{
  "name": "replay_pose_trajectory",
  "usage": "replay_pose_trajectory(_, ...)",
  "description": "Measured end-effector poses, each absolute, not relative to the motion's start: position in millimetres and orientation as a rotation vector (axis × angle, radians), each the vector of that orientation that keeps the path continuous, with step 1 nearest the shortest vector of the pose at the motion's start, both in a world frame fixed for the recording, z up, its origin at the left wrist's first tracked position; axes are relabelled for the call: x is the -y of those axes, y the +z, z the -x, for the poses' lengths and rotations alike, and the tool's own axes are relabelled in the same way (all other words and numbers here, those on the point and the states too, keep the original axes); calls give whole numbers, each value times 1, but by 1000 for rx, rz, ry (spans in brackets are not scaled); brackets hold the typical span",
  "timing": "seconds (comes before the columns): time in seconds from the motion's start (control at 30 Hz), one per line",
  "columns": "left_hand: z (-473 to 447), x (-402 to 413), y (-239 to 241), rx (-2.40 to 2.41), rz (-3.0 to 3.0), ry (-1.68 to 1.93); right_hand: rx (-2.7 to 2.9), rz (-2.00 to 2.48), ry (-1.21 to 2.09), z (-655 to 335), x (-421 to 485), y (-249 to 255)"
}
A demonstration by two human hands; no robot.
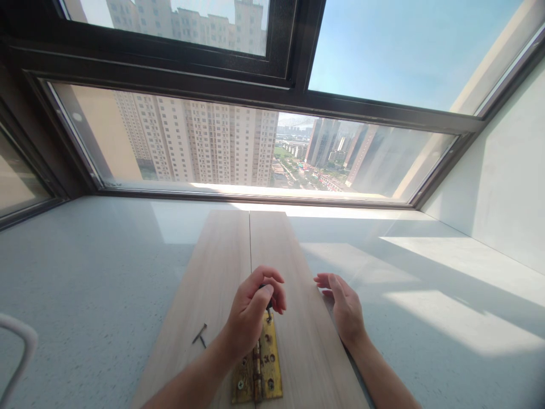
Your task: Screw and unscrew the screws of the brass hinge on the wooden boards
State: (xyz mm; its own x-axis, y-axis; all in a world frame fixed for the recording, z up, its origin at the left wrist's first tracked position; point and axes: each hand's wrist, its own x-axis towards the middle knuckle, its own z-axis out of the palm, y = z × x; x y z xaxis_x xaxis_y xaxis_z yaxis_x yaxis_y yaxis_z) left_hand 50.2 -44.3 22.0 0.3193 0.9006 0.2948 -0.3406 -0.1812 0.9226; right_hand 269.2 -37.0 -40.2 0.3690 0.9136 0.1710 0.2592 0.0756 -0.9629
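Note:
Two pale wooden boards [213, 272] lie side by side, with a thin seam between them. A worn brass hinge [272, 372] straddles the seam near me, and a screw head shows in its lower left hole. My left hand [251, 309] is curled round a short screwdriver [269, 307], mostly hidden by the fingers. The tool's dark handle shows by the thumb, and its tip points down at the hinge's upper right hole. My right hand [347, 312] is at the right board's outer edge, fingers loosely bent and holding nothing visible. Loose screws [199, 333] lie on the left board.
The boards rest on a pale speckled sill [93, 284]. Beyond them stands a dark-framed window [255, 199], and a white wall [511, 170] rises at right. A white curved tube-like object [28, 341] enters at lower left.

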Motion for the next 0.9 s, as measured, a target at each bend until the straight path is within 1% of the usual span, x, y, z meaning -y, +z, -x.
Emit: replay_pose_trajectory(0.9, -52, 45, 25, -640, -1303, 1159, 1153, 1457, 672, -270, 37, -40)
